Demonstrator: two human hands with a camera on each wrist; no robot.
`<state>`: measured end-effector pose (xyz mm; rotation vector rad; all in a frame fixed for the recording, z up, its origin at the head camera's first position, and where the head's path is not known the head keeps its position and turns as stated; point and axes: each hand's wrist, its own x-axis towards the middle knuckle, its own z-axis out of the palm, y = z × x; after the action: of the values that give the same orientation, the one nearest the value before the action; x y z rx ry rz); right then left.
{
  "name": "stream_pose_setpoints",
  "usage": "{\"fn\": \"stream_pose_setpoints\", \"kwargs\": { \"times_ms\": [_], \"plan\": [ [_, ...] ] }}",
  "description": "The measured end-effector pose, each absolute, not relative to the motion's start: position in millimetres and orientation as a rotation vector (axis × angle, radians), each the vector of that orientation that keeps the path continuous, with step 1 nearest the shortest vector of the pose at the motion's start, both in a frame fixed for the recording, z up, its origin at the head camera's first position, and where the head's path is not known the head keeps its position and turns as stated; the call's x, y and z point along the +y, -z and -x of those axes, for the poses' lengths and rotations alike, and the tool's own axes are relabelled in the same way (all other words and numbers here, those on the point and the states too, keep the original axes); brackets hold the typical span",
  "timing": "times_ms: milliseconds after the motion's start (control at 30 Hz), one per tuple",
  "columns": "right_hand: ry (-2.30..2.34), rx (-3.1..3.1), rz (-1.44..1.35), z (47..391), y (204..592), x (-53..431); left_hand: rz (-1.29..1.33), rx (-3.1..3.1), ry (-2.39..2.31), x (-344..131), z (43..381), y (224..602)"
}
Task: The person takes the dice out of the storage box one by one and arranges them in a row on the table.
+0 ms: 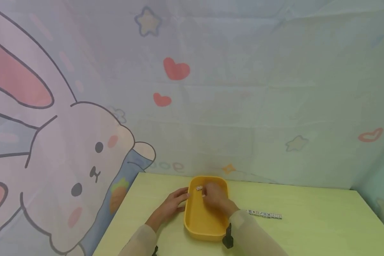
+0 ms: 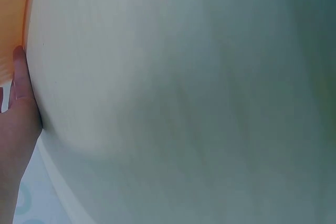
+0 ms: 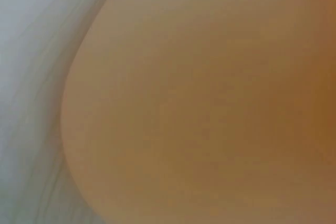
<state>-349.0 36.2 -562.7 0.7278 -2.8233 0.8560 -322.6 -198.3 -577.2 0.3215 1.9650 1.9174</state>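
A deep yellow tray (image 1: 204, 217) stands on the table, with a few small white dice (image 1: 199, 188) at its far end. My right hand (image 1: 215, 195) reaches into it, fingers curled downward and slightly blurred. Another die (image 1: 203, 195) shows right at its fingertips; whether they pinch it is hidden. Against the tray's left wall rests my left hand (image 1: 174, 202), its fingers fairly straight. In the left wrist view, the left hand (image 2: 21, 108) touches the orange-looking tray wall (image 2: 13, 19). The tray's blurred side (image 3: 199, 119) fills most of the right wrist view, without the right hand.
To the right of the tray, several dice (image 1: 265, 214) stand in a straight row on the pale green table (image 1: 323, 217). Behind the table hangs a printed cloth (image 1: 230, 106) with a rabbit, hearts and stars. The table's far edge lies close behind the tray.
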Motion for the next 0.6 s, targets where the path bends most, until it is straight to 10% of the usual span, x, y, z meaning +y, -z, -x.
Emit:
{"fn": "stream_pose_setpoints", "kwargs": {
  "times_ms": [600],
  "plan": [
    [-0.89, -2.674, -1.089, 303.0, 508.0, 100.4, -0.355, 1.957, -1.891, -204.4, 316.6, 575.6]
  ]
}}
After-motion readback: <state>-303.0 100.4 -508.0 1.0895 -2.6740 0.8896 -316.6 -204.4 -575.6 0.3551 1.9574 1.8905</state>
